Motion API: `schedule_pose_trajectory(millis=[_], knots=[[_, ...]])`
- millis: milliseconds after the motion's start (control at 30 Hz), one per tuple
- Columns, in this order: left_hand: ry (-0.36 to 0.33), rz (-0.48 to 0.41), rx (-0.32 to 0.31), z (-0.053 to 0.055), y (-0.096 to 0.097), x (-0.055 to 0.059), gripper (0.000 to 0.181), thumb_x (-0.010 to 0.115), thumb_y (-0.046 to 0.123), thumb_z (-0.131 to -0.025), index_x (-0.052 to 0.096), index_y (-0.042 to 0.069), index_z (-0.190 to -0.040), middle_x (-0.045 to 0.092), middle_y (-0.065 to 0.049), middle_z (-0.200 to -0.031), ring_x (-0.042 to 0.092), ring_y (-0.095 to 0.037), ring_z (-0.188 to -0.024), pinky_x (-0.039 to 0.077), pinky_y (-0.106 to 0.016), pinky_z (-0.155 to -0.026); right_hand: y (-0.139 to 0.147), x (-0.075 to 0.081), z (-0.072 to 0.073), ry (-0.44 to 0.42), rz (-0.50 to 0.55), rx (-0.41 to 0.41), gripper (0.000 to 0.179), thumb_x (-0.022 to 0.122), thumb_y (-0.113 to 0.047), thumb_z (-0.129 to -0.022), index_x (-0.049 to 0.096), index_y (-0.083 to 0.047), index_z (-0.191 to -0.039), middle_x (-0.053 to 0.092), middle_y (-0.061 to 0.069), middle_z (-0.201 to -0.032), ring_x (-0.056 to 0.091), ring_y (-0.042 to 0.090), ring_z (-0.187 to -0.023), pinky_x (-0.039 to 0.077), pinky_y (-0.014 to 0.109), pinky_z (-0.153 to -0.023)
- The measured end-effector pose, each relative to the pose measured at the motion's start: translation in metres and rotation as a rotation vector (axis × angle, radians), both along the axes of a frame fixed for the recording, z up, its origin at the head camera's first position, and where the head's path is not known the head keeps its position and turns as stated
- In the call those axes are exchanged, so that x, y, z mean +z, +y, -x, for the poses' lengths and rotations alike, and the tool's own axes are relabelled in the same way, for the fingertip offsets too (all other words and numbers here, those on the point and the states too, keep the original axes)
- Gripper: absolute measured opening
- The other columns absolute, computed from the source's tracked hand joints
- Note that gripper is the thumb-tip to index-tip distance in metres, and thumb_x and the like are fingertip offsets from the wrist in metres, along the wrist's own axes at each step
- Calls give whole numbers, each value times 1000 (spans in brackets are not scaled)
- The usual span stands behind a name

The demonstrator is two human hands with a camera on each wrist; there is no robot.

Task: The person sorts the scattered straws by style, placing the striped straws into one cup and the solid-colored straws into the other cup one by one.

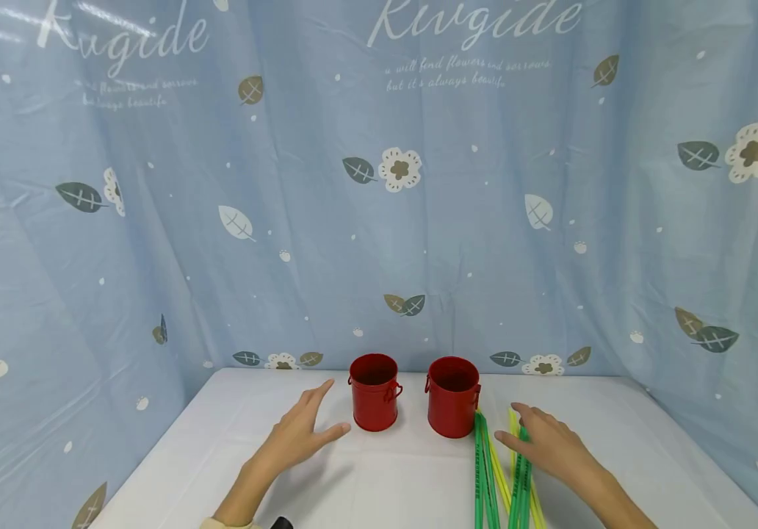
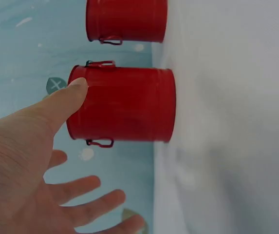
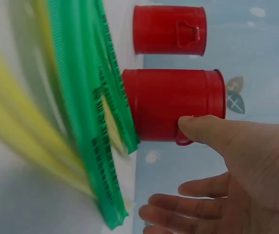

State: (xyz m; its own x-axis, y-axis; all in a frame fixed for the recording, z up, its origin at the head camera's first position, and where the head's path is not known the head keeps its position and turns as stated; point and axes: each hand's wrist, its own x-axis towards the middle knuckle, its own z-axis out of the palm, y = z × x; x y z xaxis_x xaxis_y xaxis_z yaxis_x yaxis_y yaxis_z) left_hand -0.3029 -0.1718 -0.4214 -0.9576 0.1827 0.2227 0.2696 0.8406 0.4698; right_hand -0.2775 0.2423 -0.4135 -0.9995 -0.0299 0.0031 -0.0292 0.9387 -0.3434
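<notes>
Two red metal buckets with small side handles stand upright toward the back of the table: a left bucket [image 1: 374,400] and a right bucket [image 1: 452,404]. My left hand [image 1: 296,433] hovers beside the left bucket, fingers spread and holding nothing; in the left wrist view its thumb overlaps that bucket [image 2: 124,105]. Near the right bucket [image 3: 168,105] hangs my right hand [image 1: 554,444], fingers extended and nothing held. Long green strips [image 1: 480,470] with dark print and yellow strips [image 1: 501,477] lie in front of the right bucket, partly beneath the right hand in the head view.
A white cloth [image 1: 379,485] covers the table. Blue patterned curtain [image 1: 458,242] hangs directly behind the buckets and along both sides. A small dark object [image 1: 282,523] shows at the bottom edge near the left forearm.
</notes>
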Motion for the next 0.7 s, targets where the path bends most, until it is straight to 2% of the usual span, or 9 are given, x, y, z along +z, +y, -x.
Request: schedule_pose_trajectory(millis=[133, 233, 300, 367, 500, 700], knots=[[0, -71, -18, 9, 6, -1, 82, 58, 68, -71, 22, 40, -140, 39, 2, -140, 37, -28, -130, 35, -66, -88, -6, 1, 5, 11, 23, 21, 79, 61, -60, -73, 50, -2, -125, 63, 10, -104, 59, 26, -90, 51, 50, -73], [10, -141, -46, 16, 11, 1, 83, 62, 62, -72, 25, 34, -140, 43, 2, -135, 48, -25, -119, 43, -54, -86, -9, 2, 8, -17, 56, 24, 71, 65, -53, -73, 53, -3, -121, 64, 3, -87, 57, 15, -74, 52, 40, -65], [6, -187, -56, 20, 14, 2, 83, 64, 60, -72, 26, 33, -140, 45, 1, -131, 52, -23, -112, 46, -47, -83, -12, 2, 10, -34, 76, 27, 67, 66, -51, -74, 54, -3, -120, 63, 1, -81, 55, 13, -70, 51, 36, -62], [-4, -222, -53, 24, 18, 3, 84, 65, 60, -71, 26, 34, -140, 45, 2, -130, 53, -22, -109, 48, -42, -78, -13, 1, 11, -51, 95, 26, 63, 68, -47, -74, 55, -2, -118, 63, 1, -79, 55, 13, -69, 51, 34, -61], [-8, -266, -43, 32, 24, 4, 87, 66, 61, -68, 25, 35, -140, 41, 2, -132, 52, -22, -111, 48, -43, -79, -17, 0, 14, -77, 118, 13, 58, 70, -41, -74, 58, -2, -116, 63, 3, -82, 56, 14, -72, 52, 34, -62], [39, -299, -57, 45, 34, 2, 92, 69, 60, -66, 25, 29, -142, 40, -2, -134, 50, -25, -114, 49, -44, -82, -23, -2, 23, -112, 149, 26, 55, 72, -35, -74, 59, 1, -112, 65, 8, -87, 58, 14, -68, 53, 34, -60]])
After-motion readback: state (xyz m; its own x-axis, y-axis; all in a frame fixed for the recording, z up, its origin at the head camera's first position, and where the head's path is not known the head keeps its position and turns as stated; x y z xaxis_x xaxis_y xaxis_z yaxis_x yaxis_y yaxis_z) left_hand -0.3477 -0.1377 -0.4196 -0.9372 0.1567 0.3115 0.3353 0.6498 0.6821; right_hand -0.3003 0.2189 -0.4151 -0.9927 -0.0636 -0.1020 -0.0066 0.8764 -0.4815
